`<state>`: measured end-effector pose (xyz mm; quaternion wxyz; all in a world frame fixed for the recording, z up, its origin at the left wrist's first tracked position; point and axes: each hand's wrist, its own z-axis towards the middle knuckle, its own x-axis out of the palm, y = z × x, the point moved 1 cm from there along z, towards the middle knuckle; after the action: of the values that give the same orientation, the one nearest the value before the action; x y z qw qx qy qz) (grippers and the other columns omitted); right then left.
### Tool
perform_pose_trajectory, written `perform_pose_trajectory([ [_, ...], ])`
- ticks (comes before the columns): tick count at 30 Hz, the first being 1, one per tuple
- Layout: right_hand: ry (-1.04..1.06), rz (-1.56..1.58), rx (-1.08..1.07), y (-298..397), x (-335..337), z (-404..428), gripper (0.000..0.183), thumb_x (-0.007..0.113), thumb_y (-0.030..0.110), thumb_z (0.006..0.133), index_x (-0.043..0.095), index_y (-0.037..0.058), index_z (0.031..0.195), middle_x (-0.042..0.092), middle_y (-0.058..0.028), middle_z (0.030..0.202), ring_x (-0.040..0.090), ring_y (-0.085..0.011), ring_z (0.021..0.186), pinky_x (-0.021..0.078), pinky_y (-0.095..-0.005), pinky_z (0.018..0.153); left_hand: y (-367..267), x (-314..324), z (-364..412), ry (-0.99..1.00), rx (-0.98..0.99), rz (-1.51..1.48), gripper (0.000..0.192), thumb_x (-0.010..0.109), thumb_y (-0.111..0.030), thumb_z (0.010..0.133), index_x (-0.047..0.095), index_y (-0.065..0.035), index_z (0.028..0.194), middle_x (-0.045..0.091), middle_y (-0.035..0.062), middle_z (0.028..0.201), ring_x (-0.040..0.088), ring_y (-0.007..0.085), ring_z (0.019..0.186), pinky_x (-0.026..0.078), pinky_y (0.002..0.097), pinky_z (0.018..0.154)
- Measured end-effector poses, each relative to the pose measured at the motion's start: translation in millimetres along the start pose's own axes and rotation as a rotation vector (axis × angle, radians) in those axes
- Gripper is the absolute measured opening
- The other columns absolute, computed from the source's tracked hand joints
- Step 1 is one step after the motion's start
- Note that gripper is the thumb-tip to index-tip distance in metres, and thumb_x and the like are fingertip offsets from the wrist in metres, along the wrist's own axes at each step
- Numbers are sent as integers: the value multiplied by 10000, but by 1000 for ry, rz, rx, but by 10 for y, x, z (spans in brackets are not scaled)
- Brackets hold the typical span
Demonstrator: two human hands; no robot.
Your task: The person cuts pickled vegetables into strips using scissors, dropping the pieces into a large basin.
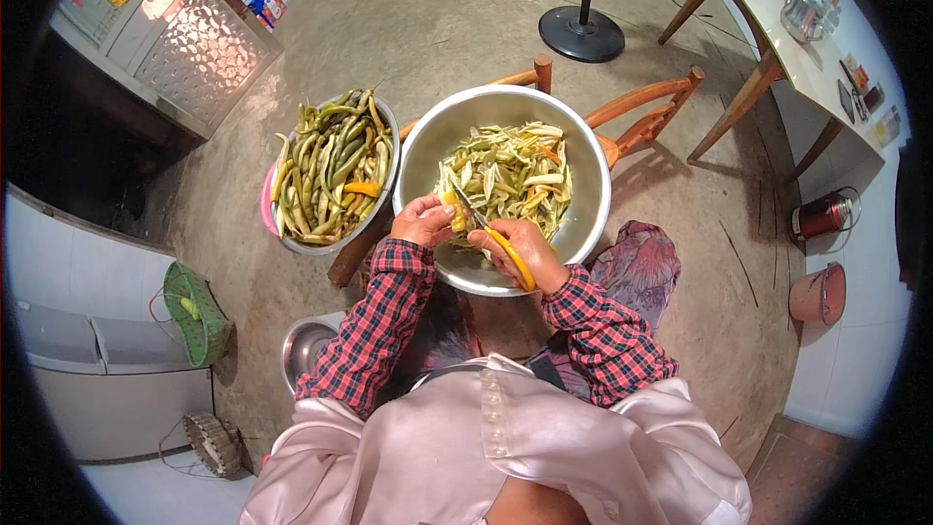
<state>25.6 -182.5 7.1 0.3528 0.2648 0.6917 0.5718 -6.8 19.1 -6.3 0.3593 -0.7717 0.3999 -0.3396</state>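
Over the near left part of a large steel bowl (598, 182), my left hand (426, 221) holds a yellow-green pepper (456, 213) upright between thumb and fingers. My right hand (519, 251) grips scissors with yellow handles (516, 257); their dark blades lie against the pepper. Cut pale green and yellow pepper pieces (510, 175) are heaped in the bowl. To its left stands a metal basin (390, 186) full of whole, long green and yellow peppers (328, 160), with an orange one (363, 189) on top.
Wooden chair parts (641, 106) show behind the bowl. A smaller metal basin (302, 350) is at lower left, near a green basket (197, 313). Farther off are a black round stand base (581, 33) and a table (802, 51). A red thermos (824, 217) and pink bucket (818, 295) stand right.
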Motion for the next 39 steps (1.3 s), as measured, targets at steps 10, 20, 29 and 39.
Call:
perform_pose_trajectory([
  [10, 70, 203, 73, 67, -28, -8, 451, 675, 427, 905, 530, 74, 664, 465, 3, 490, 423, -83, 356, 288, -242, 324, 142, -150, 97, 30, 35, 81, 282, 618, -12, 910, 540, -19, 1182, 671, 103, 1063, 665, 217, 980, 569, 351, 833],
  [20, 106, 244, 169, -13, -28, -10, 439, 642, 404, 933, 526, 69, 674, 468, -5, 491, 426, -90, 343, 306, -243, 307, 63, -28, 11, 33, 10, 202, 280, 653, -39, 895, 563, -53, 1160, 679, 64, 1034, 661, 165, 890, 566, 317, 744],
  [29, 71, 232, 227, -11, -81, 34, 501, 695, 482, 870, 620, 17, 700, 507, -28, 507, 513, -123, 440, 378, -286, 420, 40, -8, -24, 126, -180, -77, 361, 590, -9, 928, 460, -40, 1263, 641, 188, 1119, 660, 311, 998, 566, 539, 864],
  [39, -91, 15, -3, -282, 1, 123, 448, 724, 379, 864, 624, -49, 781, 584, -213, 678, 583, -238, 602, 463, -371, 594, -134, 7, -71, 133, -147, -115, 423, 487, -7, 961, 360, 3, 1364, 610, 239, 1168, 654, 325, 1025, 580, 460, 860],
])
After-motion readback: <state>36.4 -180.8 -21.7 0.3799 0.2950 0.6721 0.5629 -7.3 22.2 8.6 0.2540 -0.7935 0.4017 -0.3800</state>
